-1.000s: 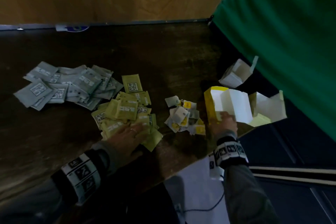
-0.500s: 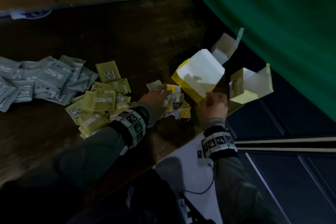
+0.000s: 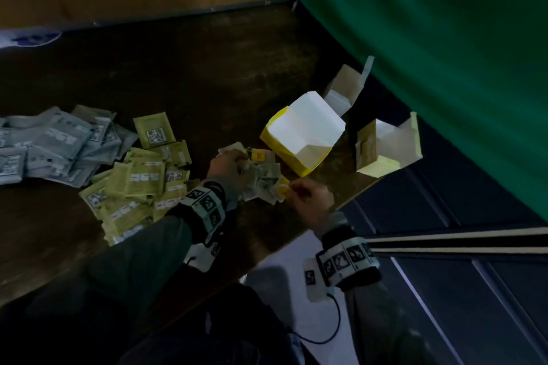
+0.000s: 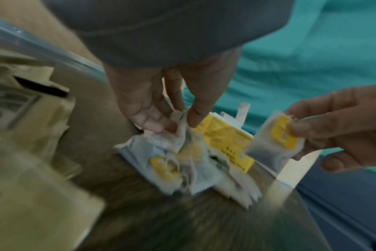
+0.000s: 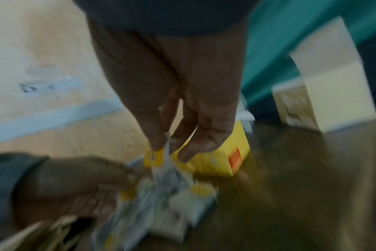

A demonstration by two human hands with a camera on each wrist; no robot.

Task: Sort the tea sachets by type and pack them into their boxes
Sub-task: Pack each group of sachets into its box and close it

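A small heap of white tea bags with yellow tags (image 3: 262, 176) (image 4: 172, 163) lies on the dark table just left of the open yellow box (image 3: 299, 136) (image 5: 221, 158). My left hand (image 3: 229, 164) (image 4: 172, 122) pinches tea bags at the top of that heap. My right hand (image 3: 308, 197) (image 5: 167, 149) pinches one yellow-tagged tea bag (image 4: 278, 137) (image 3: 281, 190) at the heap's right edge, close to the table's front edge. Piles of green sachets (image 3: 139, 184) and grey sachets (image 3: 50, 148) lie further left.
Two more open boxes stand to the right: a white one (image 3: 344, 92) behind the yellow box and a pale yellow one (image 3: 382, 148) at the table's edge. A green cloth (image 3: 444, 53) hangs on the right. The table's front edge (image 3: 296, 238) runs just under my right wrist.
My left hand left the green sachets and went right to the tea-bag heap. My right hand let go of the yellow box and took a tea bag. The camera view swung right.
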